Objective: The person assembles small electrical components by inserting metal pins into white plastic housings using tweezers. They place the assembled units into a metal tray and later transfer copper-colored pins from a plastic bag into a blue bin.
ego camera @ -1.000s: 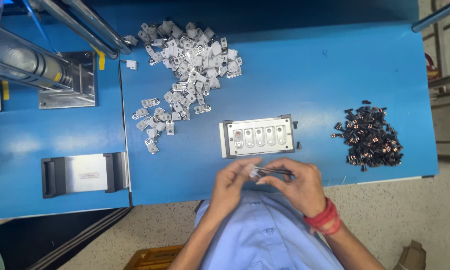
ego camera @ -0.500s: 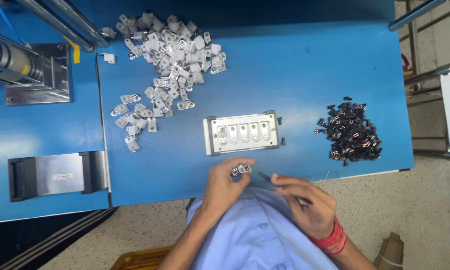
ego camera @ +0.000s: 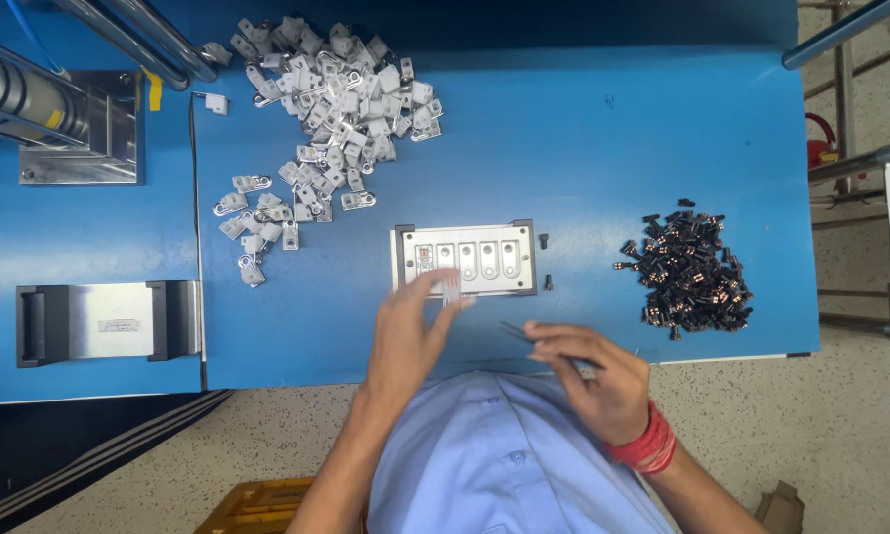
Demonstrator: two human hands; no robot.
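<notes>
The blue table (ego camera: 603, 129) carries a heap of small silver metal clips (ego camera: 326, 109) toward its far left corner, a pile of tiny black parts (ego camera: 690, 272) by its right edge, and a grey metal fixture plate with five slots (ego camera: 465, 259) near the middle of its near edge. My left hand (ego camera: 410, 336) pinches a small silver metal piece (ego camera: 452, 289) in its fingers (ego camera: 443, 295) over the plate's near rim; it looks light, stiff and slippery, best gripped by its flat sides. My right hand (ego camera: 598, 381) is clenched on thin dark tweezers (ego camera: 524, 333) just off the near edge.
</notes>
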